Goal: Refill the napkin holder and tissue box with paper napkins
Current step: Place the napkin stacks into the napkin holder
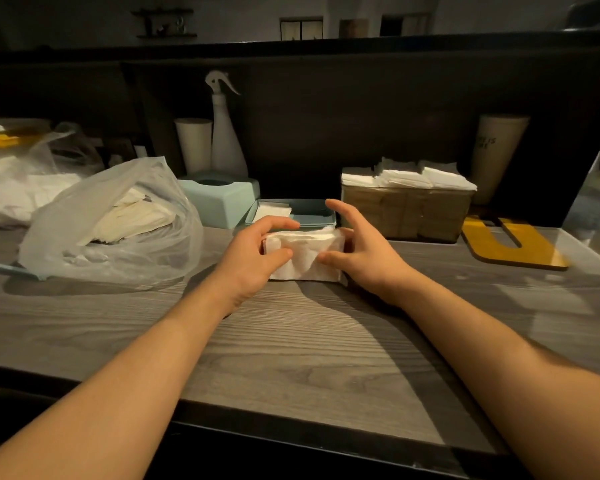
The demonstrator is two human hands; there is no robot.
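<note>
The napkin stack [305,254] stands on the counter [291,341], long axis left to right, held at its ends by the left hand [257,251] and right hand [357,251]. The open teal tissue box [297,216] lies just beyond, on the far side.

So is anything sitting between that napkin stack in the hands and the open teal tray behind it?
Nothing visible does. The napkin stack, held by the left hand and right hand, sits right in front of the teal tray; only a few napkins lie at its left end.
</note>
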